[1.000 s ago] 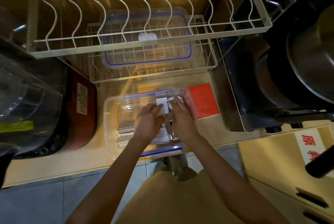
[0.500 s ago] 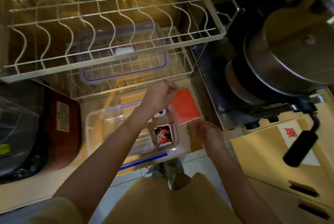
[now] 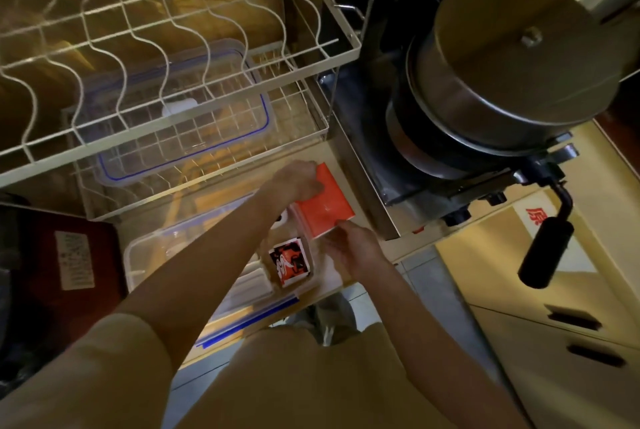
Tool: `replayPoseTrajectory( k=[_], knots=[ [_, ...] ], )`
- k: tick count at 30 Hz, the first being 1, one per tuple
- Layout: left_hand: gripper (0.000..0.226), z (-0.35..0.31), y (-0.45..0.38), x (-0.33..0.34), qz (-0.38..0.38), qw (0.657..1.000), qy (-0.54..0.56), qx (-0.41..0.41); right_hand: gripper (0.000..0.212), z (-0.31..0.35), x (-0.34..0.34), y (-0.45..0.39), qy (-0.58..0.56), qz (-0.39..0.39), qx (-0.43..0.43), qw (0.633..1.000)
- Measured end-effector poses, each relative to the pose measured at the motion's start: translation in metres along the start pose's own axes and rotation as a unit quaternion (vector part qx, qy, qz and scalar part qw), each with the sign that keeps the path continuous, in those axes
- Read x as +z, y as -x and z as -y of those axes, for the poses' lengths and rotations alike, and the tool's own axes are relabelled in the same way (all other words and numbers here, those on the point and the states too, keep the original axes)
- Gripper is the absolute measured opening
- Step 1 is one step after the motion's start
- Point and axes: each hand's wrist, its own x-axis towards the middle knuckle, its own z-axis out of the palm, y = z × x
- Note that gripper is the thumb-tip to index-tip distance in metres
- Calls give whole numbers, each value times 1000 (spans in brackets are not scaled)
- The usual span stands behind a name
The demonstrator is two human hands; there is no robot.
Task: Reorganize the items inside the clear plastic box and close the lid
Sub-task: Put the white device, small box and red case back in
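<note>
Centrally, the box [image 3: 166,252] sits open on the counter [image 3: 346,158], its lid [image 3: 180,110] apart in the rack [image 3: 322,44]. Left hand [image 3: 298,182] grips the orange card [image 3: 325,210]; right hand [image 3: 353,248], fingers relaxed, touches the card's near edge.

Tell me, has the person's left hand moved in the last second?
Yes. The left hand left the clear plastic box and now touches the orange packet beside it.
</note>
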Motion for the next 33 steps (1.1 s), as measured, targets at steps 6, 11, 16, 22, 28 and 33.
replayPoseTrajectory(
  k=[6, 11, 16, 22, 28, 33],
  knots=[
    [44, -7, 12, -4, -100, 993, 54, 20, 14, 3, 3, 12, -20, 15, -52, 998],
    [45, -10, 39, 5, -230, 963, 142, 23, 15, -2, 6, 24, 97, -57, -196, 974],
    [47, -5, 83, 9, -343, 887, 307, 11, 20, 9, 10, 32, 175, -52, -388, 903],
    [42, 12, 131, 11, -454, 784, 420, -54, 37, 19, 39, 56, 278, 4, -487, 828],
    [39, 51, 166, 48, -508, 748, 399, -151, 40, -27, 66, 51, 412, 96, -489, 763],
    [39, 86, 186, 85, -474, 770, 365, -221, 30, -69, 74, 24, 490, 151, -453, 730]
  ],
)
